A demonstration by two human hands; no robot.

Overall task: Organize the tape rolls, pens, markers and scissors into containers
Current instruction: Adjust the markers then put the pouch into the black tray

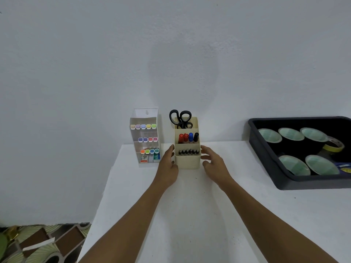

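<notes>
1. The cream desk organizer [187,160] is seen upright on the white table [190,215], near the wall; its long axis runs vertically, with three stepped compartments rising toward the back.
2. It is flanked by both hands: the left hand [168,164] lies just beside its left wall, the right hand [212,162] just beside its right wall. The organizer sits directly between the fingers. The left fingertips appear nearer, perhaps touching; contact cannot be confirmed.
3. Fingers on both hands are spread and loosely curled; nothing is grasped.
4. Contents are noted: black-handled scissors [180,118] in the rear compartment, markers [188,138] with red, blue and black caps in the middle, dark-capped pens [189,152] in the front.
5. The clear tiered holder [145,135] is noted to the left, with pastel-capped highlighters in rows; hard, glossy plastic.
6. The tape rolls [290,135] are seen in the dark tray [269,164] well to the right, broad black rolls with pale green cores.
7. Judgement: a two-handed squeeze looks due; the smooth, rigid walls should grip well, though the tall load may tip.
</notes>
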